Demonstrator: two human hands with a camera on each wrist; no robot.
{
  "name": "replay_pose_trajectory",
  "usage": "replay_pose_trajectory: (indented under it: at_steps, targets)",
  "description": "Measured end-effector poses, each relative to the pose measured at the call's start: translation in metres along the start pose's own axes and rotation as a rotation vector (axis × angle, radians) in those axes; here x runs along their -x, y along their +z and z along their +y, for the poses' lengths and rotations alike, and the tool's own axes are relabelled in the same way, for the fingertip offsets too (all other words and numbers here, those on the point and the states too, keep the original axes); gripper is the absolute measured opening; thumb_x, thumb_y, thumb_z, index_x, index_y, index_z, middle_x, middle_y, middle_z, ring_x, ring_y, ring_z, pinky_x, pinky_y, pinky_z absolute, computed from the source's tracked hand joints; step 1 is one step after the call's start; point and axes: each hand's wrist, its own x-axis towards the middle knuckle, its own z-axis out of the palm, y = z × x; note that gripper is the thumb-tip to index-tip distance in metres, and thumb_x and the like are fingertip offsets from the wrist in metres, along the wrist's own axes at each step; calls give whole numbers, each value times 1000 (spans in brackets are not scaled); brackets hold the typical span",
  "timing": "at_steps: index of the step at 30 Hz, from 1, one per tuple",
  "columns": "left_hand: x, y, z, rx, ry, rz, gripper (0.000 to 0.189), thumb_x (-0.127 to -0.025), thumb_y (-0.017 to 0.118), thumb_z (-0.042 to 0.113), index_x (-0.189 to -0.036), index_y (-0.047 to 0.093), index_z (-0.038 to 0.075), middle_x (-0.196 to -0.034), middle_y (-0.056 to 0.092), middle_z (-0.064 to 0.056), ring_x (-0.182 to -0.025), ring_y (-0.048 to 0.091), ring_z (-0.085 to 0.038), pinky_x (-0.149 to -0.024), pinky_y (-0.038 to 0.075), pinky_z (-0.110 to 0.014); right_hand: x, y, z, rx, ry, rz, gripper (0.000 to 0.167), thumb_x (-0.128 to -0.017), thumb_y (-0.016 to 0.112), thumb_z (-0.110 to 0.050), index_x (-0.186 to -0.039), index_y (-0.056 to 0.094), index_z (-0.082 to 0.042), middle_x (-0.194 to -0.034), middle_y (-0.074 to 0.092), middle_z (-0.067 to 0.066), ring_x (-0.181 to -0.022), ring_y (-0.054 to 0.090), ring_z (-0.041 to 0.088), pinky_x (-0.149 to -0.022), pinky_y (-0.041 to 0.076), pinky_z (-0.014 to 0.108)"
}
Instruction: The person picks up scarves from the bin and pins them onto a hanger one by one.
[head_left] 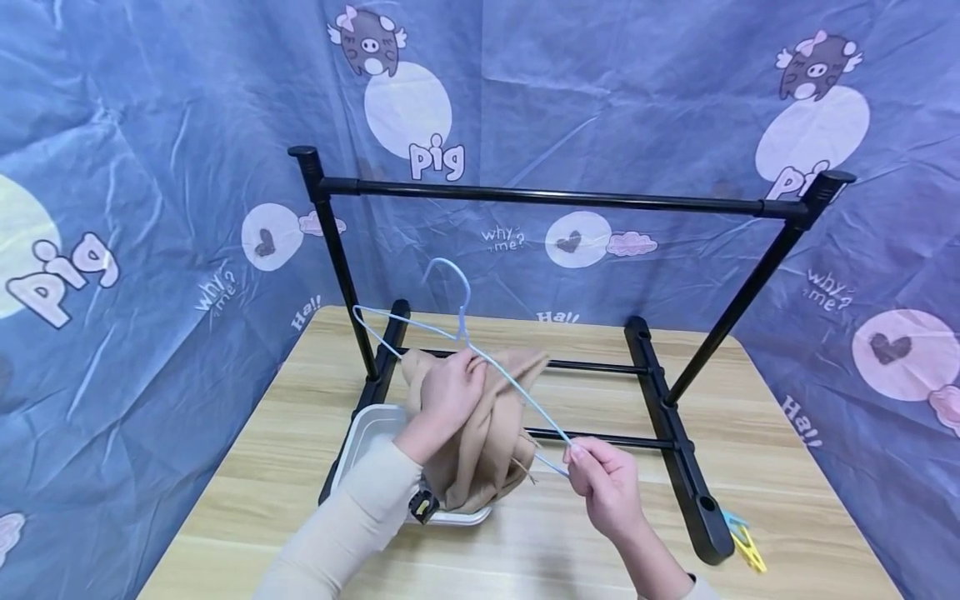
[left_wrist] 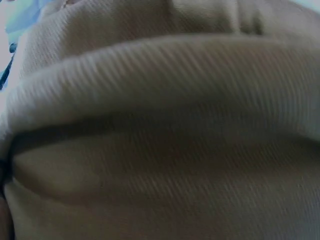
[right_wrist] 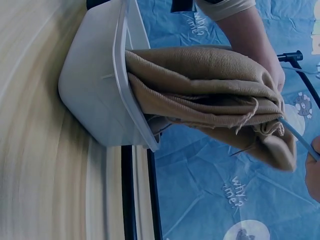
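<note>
A light blue wire hanger (head_left: 529, 398) is held aslant, its hook pointing up. My right hand (head_left: 609, 487) grips its lower right end. Bunched tan cloth (head_left: 480, 450), with loose threads along an edge, hangs around the hanger's middle. My left hand (head_left: 452, 387) pinches the top of this cloth just under the hook, fingertips right at the hanger wire. In the right wrist view, the folded cloth (right_wrist: 200, 92) droops down to the rim of a white plastic basin (right_wrist: 95, 75). Thick folds of the ribbed cloth (left_wrist: 165, 160) fill the left wrist view, hiding the left fingers.
Behind the hands stands a black rack with a horizontal top bar (head_left: 555, 197) and foot bars on the wooden table (head_left: 795, 508). Blue and yellow clothespins (head_left: 742, 537) lie by its right foot. A blue printed curtain (head_left: 540, 100) surrounds the table.
</note>
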Motion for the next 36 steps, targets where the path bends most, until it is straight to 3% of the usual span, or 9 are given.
replay_pose_trajectory:
  at_steps: [2, 5, 11, 17, 23, 28, 31, 33, 36]
  targets:
    - [1, 4, -2, -30, 75, 36, 13, -73, 65, 13, -78, 56, 4, -77, 55, -8, -66, 51, -25, -53, 41, -33, 0, 1, 0, -5, 5, 14, 22, -82, 25, 22, -85, 46, 19, -48, 29, -1, -38, 26, 5, -32, 21, 17]
    - [1, 8, -5, -59, 177, 75, 20, -69, 69, 13, -75, 52, 3, -80, 49, -10, -73, 46, -27, -62, 38, -36, 0, 3, 0, 0, 15, 27, 22, -82, 25, 21, -85, 47, 18, -49, 29, -1, -38, 26, 5, -32, 20, 17]
    - [3, 9, -9, -72, 369, 88, 22, -70, 69, 21, -58, 54, 11, -62, 43, 1, -59, 44, -18, -55, 36, -30, -1, 1, -1, -30, 28, 64, 19, -83, 24, 20, -84, 43, 22, -49, 29, 0, -38, 25, 5, -31, 20, 17]
    - [6, 9, -15, -41, 543, 125, 17, -74, 65, 26, -68, 67, 11, -63, 55, 2, -59, 51, -14, -54, 41, -26, -3, -8, -1, -80, 67, 135, 19, -86, 23, 17, -83, 40, 25, -48, 28, 0, -38, 23, 6, -31, 19, 16]
    - [14, 3, -24, 30, 717, -1, 18, -76, 50, 9, -87, 64, 4, -86, 63, -6, -83, 58, -20, -77, 43, -31, -5, -17, -4, -82, 76, 147, 22, -86, 23, 16, -83, 43, 24, -48, 27, -1, -37, 23, 6, -31, 18, 17]
    - [16, -3, -27, 24, 767, -209, 33, -70, 50, 13, -100, 60, 2, -101, 59, -8, -100, 50, -25, -91, 32, -34, -8, -22, -6, -79, 82, 145, 21, -86, 24, 16, -84, 43, 24, -49, 28, 0, -38, 23, 6, -31, 19, 17]
    - [16, -5, -27, -13, 785, -301, 37, -70, 55, 19, -103, 58, 4, -104, 56, -8, -102, 48, -25, -91, 31, -36, -10, -24, -6, -84, 80, 142, 21, -86, 24, 17, -85, 44, 23, -50, 28, 1, -38, 24, 7, -31, 19, 17]
    - [16, -6, -27, -30, 804, -311, 35, -72, 57, 20, -103, 58, 5, -103, 56, -7, -100, 48, -25, -89, 33, -38, -10, -25, -5, -88, 79, 134, 22, -86, 23, 17, -86, 44, 23, -50, 29, 1, -38, 24, 7, -31, 20, 18]
    - [17, -6, -27, -36, 826, -271, 28, -76, 55, 17, -101, 59, 6, -100, 58, -5, -97, 50, -25, -86, 35, -39, -11, -25, -5, -85, 71, 134, 21, -86, 23, 17, -85, 43, 25, -49, 29, 1, -38, 24, 7, -31, 19, 18]
